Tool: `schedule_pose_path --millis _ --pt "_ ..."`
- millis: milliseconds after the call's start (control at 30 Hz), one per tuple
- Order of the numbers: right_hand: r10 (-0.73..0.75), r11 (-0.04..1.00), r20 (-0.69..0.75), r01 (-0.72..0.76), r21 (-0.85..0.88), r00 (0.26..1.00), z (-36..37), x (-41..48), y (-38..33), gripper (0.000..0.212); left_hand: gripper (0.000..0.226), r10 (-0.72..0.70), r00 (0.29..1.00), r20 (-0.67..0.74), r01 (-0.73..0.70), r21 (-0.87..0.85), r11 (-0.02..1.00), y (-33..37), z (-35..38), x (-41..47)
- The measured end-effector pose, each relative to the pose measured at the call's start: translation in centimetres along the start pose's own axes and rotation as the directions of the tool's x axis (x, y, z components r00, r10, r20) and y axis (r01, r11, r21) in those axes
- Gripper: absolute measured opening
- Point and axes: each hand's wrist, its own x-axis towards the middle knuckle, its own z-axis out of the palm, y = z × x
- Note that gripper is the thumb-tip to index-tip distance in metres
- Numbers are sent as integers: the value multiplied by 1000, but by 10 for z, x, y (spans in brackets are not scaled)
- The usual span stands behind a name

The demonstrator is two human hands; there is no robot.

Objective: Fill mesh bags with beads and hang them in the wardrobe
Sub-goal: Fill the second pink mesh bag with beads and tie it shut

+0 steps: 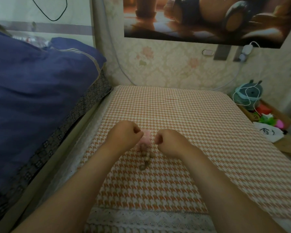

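Bag (146, 137), pink mesh, lies on the checked cloth (183, 115) near the middle, between the two hands. Left hand (126, 134) has its fingers curled tight, knuckles against the bag's left edge. Right hand (168, 141) is curled the same way, just right of the bag. Whether either pinches a cord or the mesh I cannot tell. Beads (145, 158) trail from the bag toward the near edge. Blue quilt (40, 84) is piled at left, and a poster (200, 17) hangs on the far wall.
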Motion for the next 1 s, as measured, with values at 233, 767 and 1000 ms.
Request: schedule_pose_path --millis 233,767,1000 --pt "-60 995 110 68 -72 992 22 2 -2 18 24 89 996 23 -85 -127 988 -9 3 0" --pt "-162 981 -332 189 52 929 -9 2 -11 16 33 162 977 137 -133 -199 971 -6 8 5" --pt "-204 978 -244 208 -10 948 6 5 -13 23 31 183 973 140 -147 -235 961 -8 8 3"
